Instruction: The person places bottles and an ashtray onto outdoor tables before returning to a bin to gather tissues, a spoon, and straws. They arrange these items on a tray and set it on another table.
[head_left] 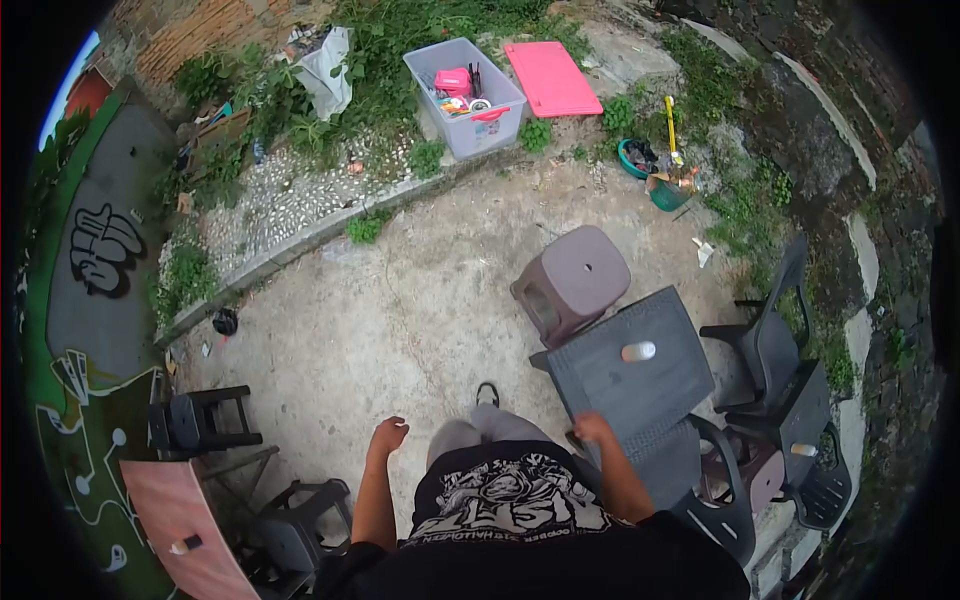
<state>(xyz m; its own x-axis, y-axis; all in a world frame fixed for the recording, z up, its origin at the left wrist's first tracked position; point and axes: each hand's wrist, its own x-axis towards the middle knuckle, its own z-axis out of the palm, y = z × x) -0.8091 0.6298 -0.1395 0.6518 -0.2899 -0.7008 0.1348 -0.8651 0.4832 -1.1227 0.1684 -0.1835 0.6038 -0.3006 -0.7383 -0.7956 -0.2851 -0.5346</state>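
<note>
Head view: the person's left hand (390,434) hangs half-curled over grey concrete ground (345,350) with nothing visible in it, while the right hand (592,428) is loosely bent at the near-left corner of a dark grey, woven-texture rectangular table (610,378); whether it touches or grips anything I cannot tell. The table, bearing a small whitish cylinder (638,351), stands just beside a brown plastic stool (585,265).
</note>
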